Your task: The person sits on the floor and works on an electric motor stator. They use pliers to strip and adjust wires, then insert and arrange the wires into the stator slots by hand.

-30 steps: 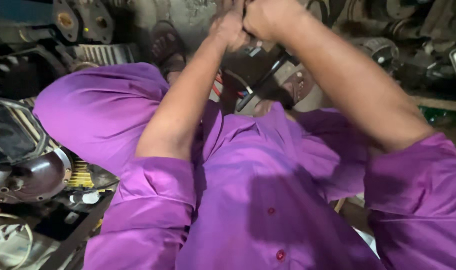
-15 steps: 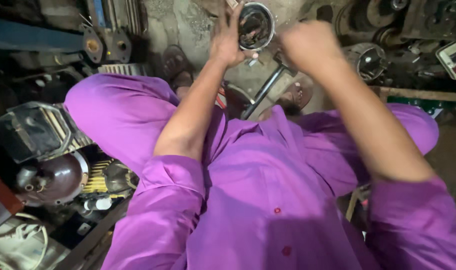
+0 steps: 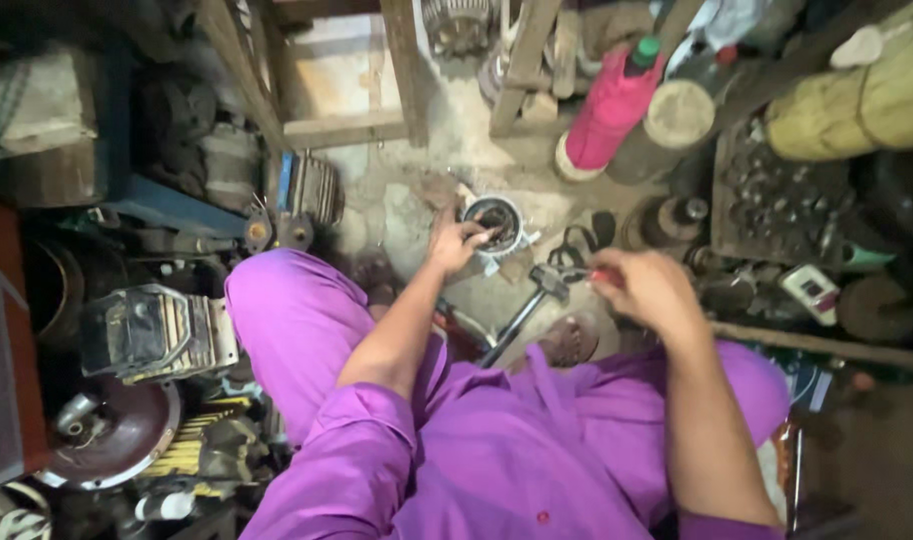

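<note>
Dusty floor (image 3: 407, 215): round motor housing (image 3: 494, 222), hammer (image 3: 533, 300), pink bottle (image 3: 609, 108).
</note>
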### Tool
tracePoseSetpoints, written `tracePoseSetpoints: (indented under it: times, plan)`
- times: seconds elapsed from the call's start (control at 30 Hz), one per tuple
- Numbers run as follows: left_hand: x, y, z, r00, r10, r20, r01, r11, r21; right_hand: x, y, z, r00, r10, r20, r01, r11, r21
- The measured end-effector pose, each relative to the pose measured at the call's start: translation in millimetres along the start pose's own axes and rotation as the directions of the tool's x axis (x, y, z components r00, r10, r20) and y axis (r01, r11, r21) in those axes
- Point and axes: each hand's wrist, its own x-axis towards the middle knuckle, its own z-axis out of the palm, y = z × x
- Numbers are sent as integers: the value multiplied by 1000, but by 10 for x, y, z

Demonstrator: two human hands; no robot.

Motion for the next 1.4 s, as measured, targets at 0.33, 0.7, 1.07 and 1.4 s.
tracePoseSetpoints:
  times: [0.33, 0.7, 1.07, 1.4]
  plan:
    - [258, 116, 0, 959, -272, 84, 262, 959, 109, 8, -156, -43, 998, -47, 39, 49, 997, -64]
    - [600, 356, 77, 903, -164, -397, 119, 984, -136, 49, -153, 20, 998, -46, 38, 47, 998, -30]
    - [247, 254, 263, 972, -229, 62, 220, 967, 128, 171, -180, 5, 998, -48, 41, 48, 999, 8]
    - [511, 323, 238, 923, -372, 96, 302, 857, 419, 201, -223, 10, 997, -24, 77, 21, 999, 36]
